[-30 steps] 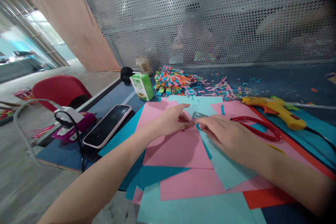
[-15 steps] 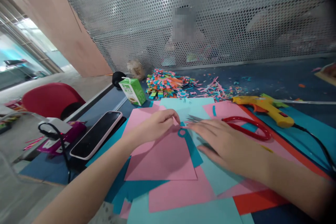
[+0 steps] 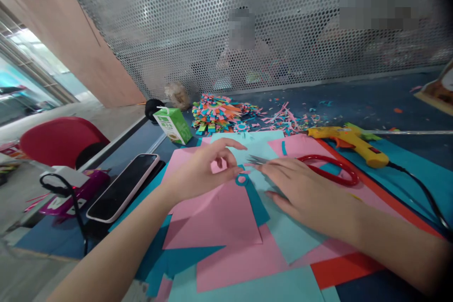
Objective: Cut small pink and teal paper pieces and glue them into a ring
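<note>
My left hand hovers just above a pink paper sheet, its fingers curled loosely apart with nothing visibly in them. Right by its thumb lies a small teal paper ring on a teal strip. My right hand lies flat with fingers stretched on a light-teal sheet. Its fingertips are next to the blades of red-handled scissors, which lie on the papers. Several pink, teal and red sheets overlap under both hands.
A yellow glue gun with its cable lies at the right. A pile of coloured paper scraps, a green drink carton, a phone and a red chair stand left. People sit behind a perforated metal screen.
My left hand has come off the pink sheet and its pinched fingers have spread. The teal ring now shows beside it. My right hand has flattened on the paper.
</note>
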Tool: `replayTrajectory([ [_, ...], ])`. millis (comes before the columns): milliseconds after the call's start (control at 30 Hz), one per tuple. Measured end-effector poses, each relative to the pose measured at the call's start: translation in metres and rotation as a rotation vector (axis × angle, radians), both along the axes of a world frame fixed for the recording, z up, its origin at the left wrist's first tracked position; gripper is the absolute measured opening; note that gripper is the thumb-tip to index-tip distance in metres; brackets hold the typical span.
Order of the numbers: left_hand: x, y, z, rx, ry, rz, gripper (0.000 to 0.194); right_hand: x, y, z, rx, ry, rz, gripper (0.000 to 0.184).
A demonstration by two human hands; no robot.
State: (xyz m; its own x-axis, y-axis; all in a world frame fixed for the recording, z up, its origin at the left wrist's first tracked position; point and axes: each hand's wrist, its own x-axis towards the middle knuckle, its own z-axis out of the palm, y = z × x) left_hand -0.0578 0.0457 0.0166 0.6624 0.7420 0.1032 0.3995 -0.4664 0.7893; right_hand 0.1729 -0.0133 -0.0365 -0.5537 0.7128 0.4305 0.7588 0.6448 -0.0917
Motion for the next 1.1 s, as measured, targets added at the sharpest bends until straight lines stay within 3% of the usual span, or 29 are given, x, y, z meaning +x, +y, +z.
replayTrajectory([
  [67, 0.004, 0.005, -0.006, 0.171, 0.223, 0.015, 0.045, -0.001, -0.001, -0.001, 0.004, 0.0, -0.003, 0.036],
  [133, 0.006, 0.008, -0.011, 0.183, 0.348, 0.002, 0.053, 0.0, -0.002, -0.002, 0.011, 0.006, -0.009, 0.037],
  [367, 0.011, 0.006, -0.015, 0.399, 0.552, -0.117, 0.06, 0.0, -0.003, -0.002, 0.025, 0.005, 0.006, 0.036],
  [500, 0.013, 0.008, -0.017, 0.456, 0.621, -0.117, 0.058, -0.001, -0.005, 0.0, 0.024, -0.001, 0.017, 0.035],
  [733, 0.012, 0.006, -0.02, 0.448, 0.524, -0.128, 0.052, -0.002, -0.005, 0.001, 0.008, 0.005, 0.036, 0.035],
  [967, 0.007, 0.004, -0.016, 0.233, 0.008, 0.001, 0.041, -0.004, -0.008, 0.004, -0.045, 0.011, 0.067, 0.023],
  [1100, 0.003, 0.008, -0.014, 0.393, 0.273, 0.031, 0.048, -0.008, -0.013, 0.004, -0.058, 0.017, 0.083, 0.026],
])
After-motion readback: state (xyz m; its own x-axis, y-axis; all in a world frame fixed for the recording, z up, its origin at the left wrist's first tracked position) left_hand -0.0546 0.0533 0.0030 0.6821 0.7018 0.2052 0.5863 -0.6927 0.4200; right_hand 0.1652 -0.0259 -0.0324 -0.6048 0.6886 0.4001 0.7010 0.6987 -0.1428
